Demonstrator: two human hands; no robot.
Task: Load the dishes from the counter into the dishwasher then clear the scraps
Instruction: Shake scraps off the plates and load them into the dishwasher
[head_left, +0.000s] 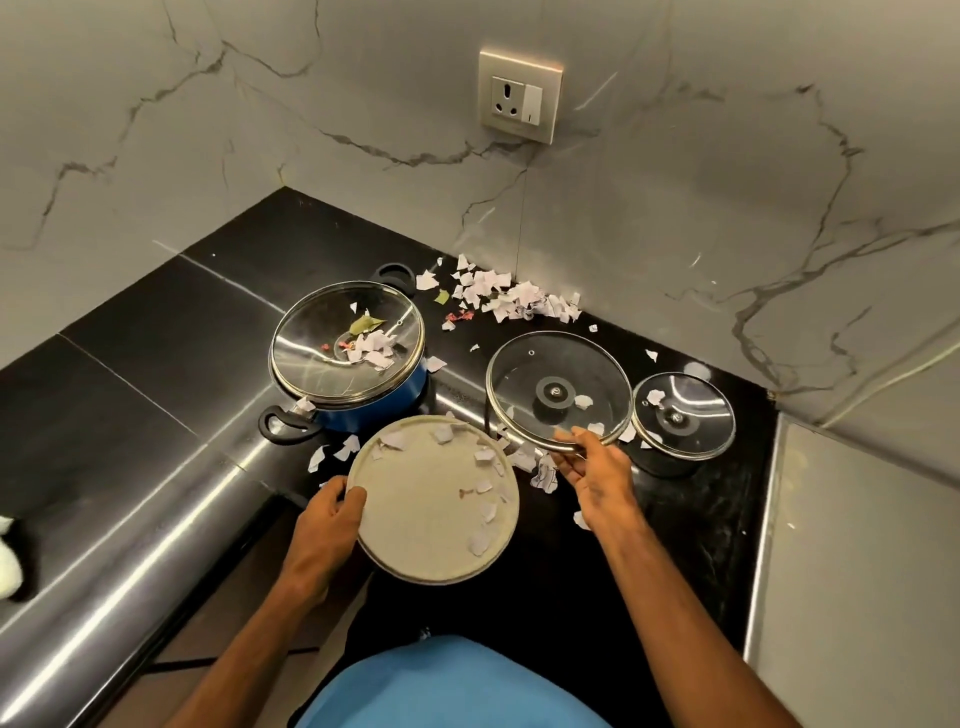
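The left hand (327, 512) grips the left rim of the stiff, probably light plate (431, 519) at the front edge of the black surface (156, 322), while the right hand (597, 475) pinches with its fingers (582, 435) the near steel rim of the fragile, likely slippery glass lid (558, 374).

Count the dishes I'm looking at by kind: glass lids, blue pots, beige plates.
Glass lids: 3
Blue pots: 1
Beige plates: 1 visible
Total: 5

Head camera, looking steeply down, near counter (156, 322)
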